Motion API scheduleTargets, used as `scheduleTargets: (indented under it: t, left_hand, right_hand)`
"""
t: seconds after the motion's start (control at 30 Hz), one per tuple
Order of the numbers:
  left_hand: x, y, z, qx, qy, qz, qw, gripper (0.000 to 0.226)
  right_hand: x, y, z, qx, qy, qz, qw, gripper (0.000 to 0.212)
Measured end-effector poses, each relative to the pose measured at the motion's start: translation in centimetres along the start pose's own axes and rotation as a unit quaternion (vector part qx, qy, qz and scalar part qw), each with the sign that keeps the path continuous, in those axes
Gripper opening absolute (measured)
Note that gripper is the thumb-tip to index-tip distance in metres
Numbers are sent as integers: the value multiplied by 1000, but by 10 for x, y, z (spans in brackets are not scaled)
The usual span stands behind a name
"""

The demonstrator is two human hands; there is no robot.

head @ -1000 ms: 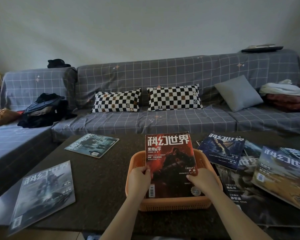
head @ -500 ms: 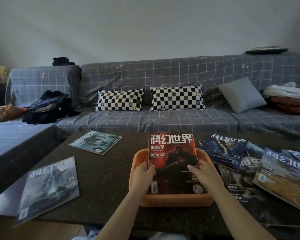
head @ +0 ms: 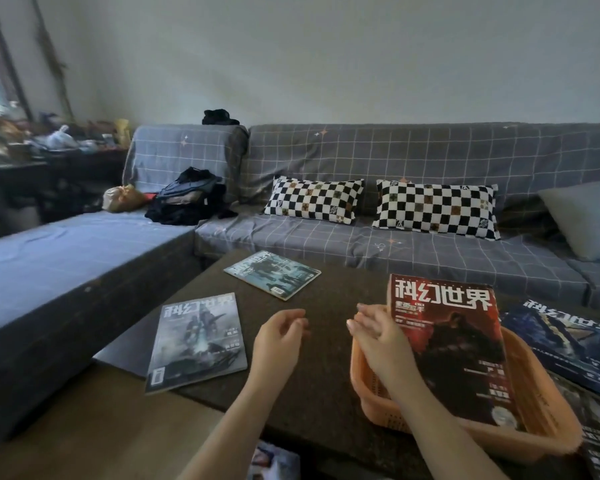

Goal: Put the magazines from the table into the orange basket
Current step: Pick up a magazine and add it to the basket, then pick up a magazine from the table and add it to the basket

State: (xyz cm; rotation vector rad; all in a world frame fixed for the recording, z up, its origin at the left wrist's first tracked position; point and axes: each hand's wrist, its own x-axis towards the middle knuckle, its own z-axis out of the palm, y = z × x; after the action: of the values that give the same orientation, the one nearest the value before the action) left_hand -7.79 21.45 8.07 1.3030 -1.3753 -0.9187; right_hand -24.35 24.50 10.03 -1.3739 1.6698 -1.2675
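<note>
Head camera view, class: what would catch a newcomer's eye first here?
Most striking is the red magazine lying in the orange basket at the table's right, its top edge sticking out over the rim. Two checkered pillows stand out on the grey sofa behind, and both hands hover empty above the dark table.

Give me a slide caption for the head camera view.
Red magazine in orange basket; both hands free.
</note>
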Motion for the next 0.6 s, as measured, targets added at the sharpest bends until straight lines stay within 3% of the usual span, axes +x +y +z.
scheduleTargets:
  t: [0.47,0.6]
  left_hand:
    - [38,-114,-121,111,133,-98,980,26]
    - [51,-138,-133,225,182,-132,948,29]
  right_hand:
    - [46,34,182,-15,-148,77,986,40]
    - [56,47,208,-24,-176,82,981,42]
